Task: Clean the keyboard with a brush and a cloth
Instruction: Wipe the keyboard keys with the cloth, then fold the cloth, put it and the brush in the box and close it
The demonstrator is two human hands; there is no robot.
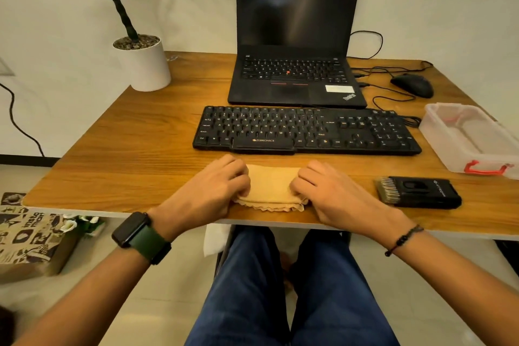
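A black keyboard (306, 130) lies across the middle of the wooden table (126, 149). In front of it, near the table's front edge, lies a folded yellow cloth (271, 188). My left hand (213, 191) grips the cloth's left end with curled fingers. My right hand (328, 191) grips its right end the same way. A black brush (418, 191) with pale bristles lies flat to the right of my right hand, untouched.
An open black laptop (295, 45) stands behind the keyboard. A black mouse (412, 85) and cables lie at the back right. A clear plastic box (471, 139) with red latches sits at the right edge. A potted plant (143, 64) stands back left.
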